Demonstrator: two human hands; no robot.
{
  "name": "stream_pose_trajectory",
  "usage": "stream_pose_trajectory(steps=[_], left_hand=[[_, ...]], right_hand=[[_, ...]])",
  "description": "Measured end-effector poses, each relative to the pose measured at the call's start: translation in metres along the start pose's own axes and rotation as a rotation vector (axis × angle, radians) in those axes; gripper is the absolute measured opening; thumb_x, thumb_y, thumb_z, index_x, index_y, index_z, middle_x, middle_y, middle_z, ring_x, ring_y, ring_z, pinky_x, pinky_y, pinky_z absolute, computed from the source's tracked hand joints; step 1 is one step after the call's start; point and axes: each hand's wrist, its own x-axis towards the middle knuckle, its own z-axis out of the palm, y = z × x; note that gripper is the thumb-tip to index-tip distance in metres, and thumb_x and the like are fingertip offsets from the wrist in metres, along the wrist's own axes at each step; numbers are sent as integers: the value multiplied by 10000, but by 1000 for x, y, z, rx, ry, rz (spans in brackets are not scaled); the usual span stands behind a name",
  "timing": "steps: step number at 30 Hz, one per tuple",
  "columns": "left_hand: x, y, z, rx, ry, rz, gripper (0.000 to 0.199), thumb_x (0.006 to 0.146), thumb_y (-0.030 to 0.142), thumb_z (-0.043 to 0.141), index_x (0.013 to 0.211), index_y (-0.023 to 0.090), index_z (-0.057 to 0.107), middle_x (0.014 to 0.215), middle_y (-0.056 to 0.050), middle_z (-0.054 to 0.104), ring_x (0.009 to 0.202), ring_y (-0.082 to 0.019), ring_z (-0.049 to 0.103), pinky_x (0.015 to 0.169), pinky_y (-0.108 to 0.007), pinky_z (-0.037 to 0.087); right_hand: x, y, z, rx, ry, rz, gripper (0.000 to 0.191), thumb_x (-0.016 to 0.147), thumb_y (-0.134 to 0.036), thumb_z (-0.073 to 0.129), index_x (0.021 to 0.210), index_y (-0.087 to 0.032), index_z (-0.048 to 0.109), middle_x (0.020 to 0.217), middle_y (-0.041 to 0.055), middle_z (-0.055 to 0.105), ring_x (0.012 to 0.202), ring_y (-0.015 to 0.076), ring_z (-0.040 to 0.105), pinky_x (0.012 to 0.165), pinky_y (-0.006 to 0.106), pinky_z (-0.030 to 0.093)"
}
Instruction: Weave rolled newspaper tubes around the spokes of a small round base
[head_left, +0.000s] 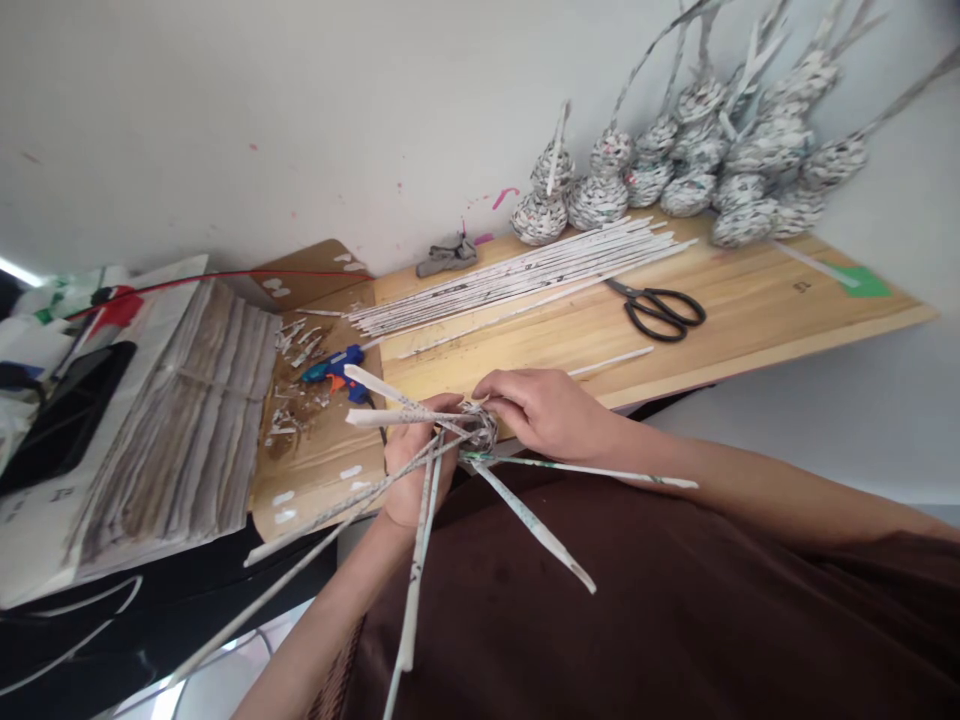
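A small piece of paper weaving (481,428) made of rolled newspaper sits between my hands, just in front of the table edge. Several long paper strips (531,525) fan out from it to the left, downward and to the right. My left hand (420,455) grips its left side, partly covered by the strips. On the far right side, my right hand (544,410) pinches the rim with thumb and bent forefinger. What exactly lies between those fingertips is too small to make out apart from the weaving.
Rolled paper sticks (502,275) lie in a row behind my hands, with black scissors (656,305) to their right. Woven gourd shapes (596,195) stand along the wall. A blue glue gun (337,372) rests on cardboard, beside a stack of newspaper (187,400).
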Motion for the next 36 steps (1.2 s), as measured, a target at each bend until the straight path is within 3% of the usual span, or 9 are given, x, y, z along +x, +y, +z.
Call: stream_pose_trajectory(steps=[7,13,17,21,26,30,33,36], left_hand=[[5,-1,-5,-88,-68,92,111,941,207,616,994,203,714,966,-38,772,911,-193,722,861,-338,573],[6,-2,-4,-43,-57,103,118,924,176,630,1010,198,707,967,-32,770,904,-185,714,860,-318,562],[6,-1,-5,-18,-74,119,109,922,170,626,977,193,716,978,-46,766,915,-193,702,862,-316,548],[6,-1,-5,-42,-92,108,147,923,145,613,1010,206,715,995,-41,751,941,-190,684,877,-307,533],[10,0,-3,-16,-101,97,162,905,155,625,1029,209,715,983,-52,740,923,-213,678,831,-326,539],[13,3,-1,-23,-142,74,154,885,110,580,920,194,705,911,-60,732,887,-220,678,808,-339,543],[15,6,1,-19,-134,53,157,854,83,574,873,187,689,880,-64,715,858,-218,671,777,-333,537],[15,7,4,-29,-118,42,124,843,94,590,846,187,672,859,-64,695,839,-219,657,757,-331,530]], right_hand=[[0,-5,-5,150,49,81,163,912,-158,581,1019,-185,701,893,29,768,750,142,677,715,249,459],[0,-5,-11,205,-11,92,172,938,-213,581,1074,-185,684,787,0,732,665,124,637,652,233,438],[1,6,-19,-151,39,-131,259,946,-183,559,1188,-179,653,963,61,755,837,187,650,761,302,447],[3,18,-22,-556,261,-378,146,968,-197,564,981,-215,709,911,45,749,1084,246,594,953,418,351],[7,12,-16,-716,501,-460,172,962,-186,584,863,-275,693,996,-23,740,1218,220,512,1055,430,243],[10,4,-11,-712,559,-430,157,938,-201,605,825,-278,683,1184,-18,707,1323,253,437,1116,467,170],[10,5,-7,-692,543,-369,144,937,-215,598,847,-277,693,1131,3,719,1240,261,494,1054,479,238],[10,10,-2,-641,380,-378,158,937,-214,572,870,-241,713,878,39,721,944,221,594,852,400,373]])
